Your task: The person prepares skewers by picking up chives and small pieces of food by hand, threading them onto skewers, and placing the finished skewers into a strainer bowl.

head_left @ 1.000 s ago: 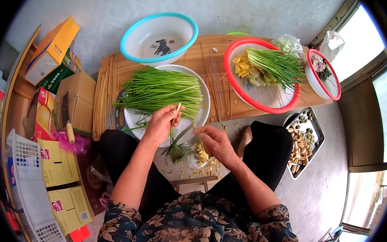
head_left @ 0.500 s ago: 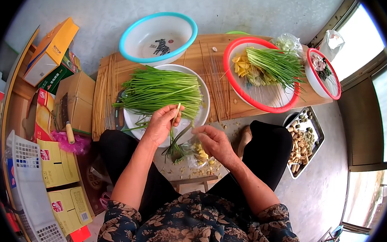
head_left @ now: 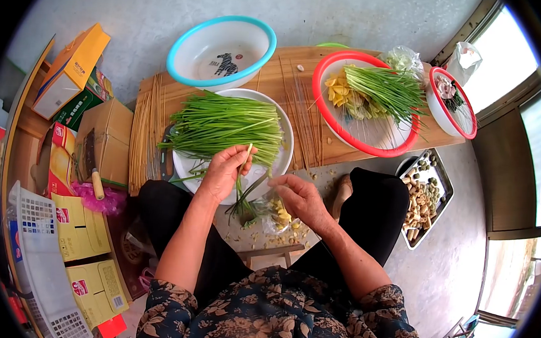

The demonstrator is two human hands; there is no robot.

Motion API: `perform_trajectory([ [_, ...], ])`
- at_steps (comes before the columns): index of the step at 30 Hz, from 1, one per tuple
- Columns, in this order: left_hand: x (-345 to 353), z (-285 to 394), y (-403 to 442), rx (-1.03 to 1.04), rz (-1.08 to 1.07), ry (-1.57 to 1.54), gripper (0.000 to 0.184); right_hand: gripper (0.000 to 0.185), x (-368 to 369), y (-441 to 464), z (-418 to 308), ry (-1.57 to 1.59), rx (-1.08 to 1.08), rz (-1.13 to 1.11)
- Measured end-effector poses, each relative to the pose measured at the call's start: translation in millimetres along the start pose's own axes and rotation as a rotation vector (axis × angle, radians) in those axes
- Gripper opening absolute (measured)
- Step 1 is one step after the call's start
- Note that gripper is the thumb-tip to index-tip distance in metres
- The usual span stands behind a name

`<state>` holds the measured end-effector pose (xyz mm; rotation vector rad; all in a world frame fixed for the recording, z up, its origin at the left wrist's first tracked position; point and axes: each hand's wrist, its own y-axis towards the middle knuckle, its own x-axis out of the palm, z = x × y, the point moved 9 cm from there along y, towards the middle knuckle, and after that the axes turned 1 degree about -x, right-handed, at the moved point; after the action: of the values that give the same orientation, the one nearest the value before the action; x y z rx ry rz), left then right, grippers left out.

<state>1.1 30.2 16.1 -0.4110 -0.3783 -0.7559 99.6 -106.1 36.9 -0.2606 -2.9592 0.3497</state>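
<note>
My left hand (head_left: pixel 225 174) is closed on a few green chive stalks (head_left: pixel 241 195), whose pale ends poke up above the fingers while the dark leaves hang below. To its right, my right hand (head_left: pixel 299 198) has thumb and fingertips pinched together at the end of a stalk. Just beyond both hands, a white plate (head_left: pixel 290 133) carries a large pile of green chives (head_left: pixel 227 124). Below and between the hands lies a clear plastic bag (head_left: pixel 276 222) with yellowish pieces.
Thin wooden skewers (head_left: pixel 145 133) lie at the table's left. Behind stands a blue-rimmed basin (head_left: pixel 222 51); to the right are a red-rimmed basin (head_left: pixel 377 138) of chives and yellow slices, a smaller bowl (head_left: pixel 447 111) and a tray (head_left: pixel 426 203) of skewered food. Boxes and a knife (head_left: pixel 96 180) are left.
</note>
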Motion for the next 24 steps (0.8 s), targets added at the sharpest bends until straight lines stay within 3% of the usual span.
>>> perform_trajectory([
  [24,-3.3,3.2,-4.6,-0.12,-0.096,0.101,0.024,0.018,0.2,-8.1,-4.7,-0.032,0.023,-0.008],
])
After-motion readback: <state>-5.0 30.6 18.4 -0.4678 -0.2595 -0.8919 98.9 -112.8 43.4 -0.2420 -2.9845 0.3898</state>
